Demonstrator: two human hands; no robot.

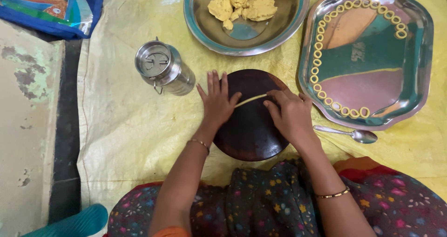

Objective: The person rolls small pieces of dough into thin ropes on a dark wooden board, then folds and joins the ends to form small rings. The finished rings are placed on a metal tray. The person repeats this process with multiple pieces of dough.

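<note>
- Two hands lie on a round dark board [249,125], with a thin dough rope [250,99] stretched between them.
- The left hand [217,101] lies flat, fingers spread and unclenched, palm down on the rope's left end; it presses, it does not grasp.
- The right hand [289,113] is loosely curled over the rope's right end, fingertips on it; whether it pinches the dough cannot be told.
- The rope runs slightly uphill from the left palm to the right fingertips, resting on the board.
- Just left of the left hand stands a steel can [164,68] on the yellow sheet [125,125].
- Beyond both hands sits a steel bowl [279,29] holding dough lumps [244,4].
- Right of the right hand is a steel tray [419,69] with small dough rings [321,32] lined along its edge.
- A spoon [349,133] lies near the right wrist, just below the tray.
</note>
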